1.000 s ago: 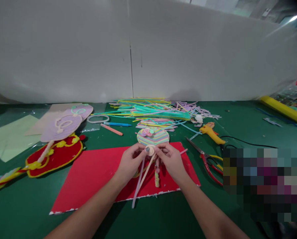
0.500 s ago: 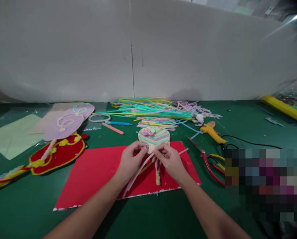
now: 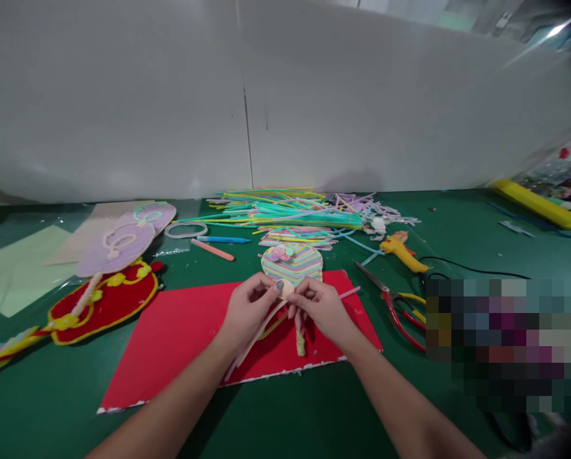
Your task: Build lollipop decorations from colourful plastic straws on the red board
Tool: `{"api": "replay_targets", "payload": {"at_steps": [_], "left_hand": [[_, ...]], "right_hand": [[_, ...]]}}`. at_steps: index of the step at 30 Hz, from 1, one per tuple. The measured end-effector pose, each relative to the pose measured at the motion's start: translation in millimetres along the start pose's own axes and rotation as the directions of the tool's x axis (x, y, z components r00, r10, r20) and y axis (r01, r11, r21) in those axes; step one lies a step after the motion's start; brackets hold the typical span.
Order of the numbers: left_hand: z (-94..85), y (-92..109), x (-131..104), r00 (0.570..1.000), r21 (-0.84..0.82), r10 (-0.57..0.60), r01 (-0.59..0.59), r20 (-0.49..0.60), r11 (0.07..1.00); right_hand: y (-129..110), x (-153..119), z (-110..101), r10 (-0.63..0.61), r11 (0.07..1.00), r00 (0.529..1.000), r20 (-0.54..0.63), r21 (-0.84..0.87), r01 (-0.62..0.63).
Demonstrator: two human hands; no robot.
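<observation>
My left hand [image 3: 251, 309] pinches a small cream pipe-cleaner coil [image 3: 286, 289] between thumb and fingers. Pale pipe-cleaner ends [image 3: 247, 350] trail from it toward the lower left. My right hand [image 3: 321, 309] is closed at the coil's right edge, its fingertips on the pipe cleaner. Just beyond the hands lies a round fan [image 3: 295, 264] striped in pastel colours, with pink flowers [image 3: 281, 254] at its upper left. A twisted handle [image 3: 300, 343] shows below my right hand; the join between them is hidden. A red board [image 3: 184, 331] lies beneath.
Bundled pipe cleaners [image 3: 285, 213] lie along the back. At right are scissors [image 3: 390, 299], a yellow glue gun [image 3: 402, 252] and a cable. A lilac fan [image 3: 117, 245], a red fan [image 3: 98, 309], a blue pen [image 3: 222, 240] and a tape ring [image 3: 186, 230] lie at left.
The whole view has shifted slightly. Both hands stay together at the cream coil, with only a small shift of the fingers and the trailing ends.
</observation>
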State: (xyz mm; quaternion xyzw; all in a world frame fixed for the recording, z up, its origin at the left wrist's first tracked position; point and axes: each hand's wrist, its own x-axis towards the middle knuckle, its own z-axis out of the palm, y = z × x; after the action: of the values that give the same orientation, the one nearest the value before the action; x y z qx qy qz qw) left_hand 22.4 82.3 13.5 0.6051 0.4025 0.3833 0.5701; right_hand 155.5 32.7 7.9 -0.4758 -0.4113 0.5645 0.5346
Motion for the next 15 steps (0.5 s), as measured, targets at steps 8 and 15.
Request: {"api": "replay_targets", "payload": {"at_steps": [8,15], "left_hand": [[0.4,2.4,-1.2,0.999,-0.026,0.009,-0.008,0.04,1.0],[0.9,-0.8,-0.5,0.997,-0.038,0.025,-0.023,0.072,0.999]], "right_hand": [[3.8,1.6,-2.4,0.009,1.0,1.0,0.012,0.023,-0.009],[0.8,0.4,-3.7,-0.018,0.998,1.0,-0.007,0.058,0.018]]}}
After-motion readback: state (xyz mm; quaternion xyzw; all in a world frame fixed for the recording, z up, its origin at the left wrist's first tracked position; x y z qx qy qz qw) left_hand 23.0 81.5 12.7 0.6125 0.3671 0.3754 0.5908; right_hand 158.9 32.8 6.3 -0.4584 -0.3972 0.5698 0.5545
